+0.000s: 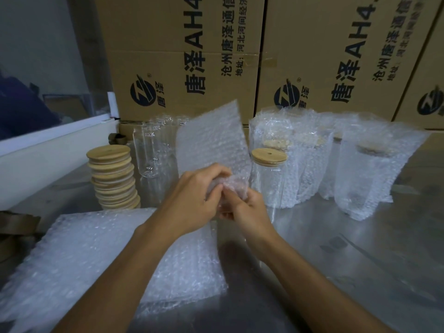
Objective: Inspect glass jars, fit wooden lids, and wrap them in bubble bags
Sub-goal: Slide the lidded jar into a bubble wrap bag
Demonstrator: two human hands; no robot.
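Note:
A bubble bag (211, 140) stands upright in the air at the centre. My left hand (194, 200) and my right hand (247, 210) both pinch its lower edge, fingers curled into the plastic. Just right of the hands stands a glass jar (268, 181) with a wooden lid (269, 155) on it, unwrapped. Behind the bag are bare glass jars (150, 152) without lids. A leaning stack of wooden lids (113, 176) sits at the left. A flat pile of bubble bags (101, 255) lies under my left forearm.
Several jars wrapped in bubble bags (355, 169) stand in a row at the right on the metal table (336, 260). Large printed cardboard boxes (182, 56) form a wall behind. A white ledge (48, 145) runs along the left.

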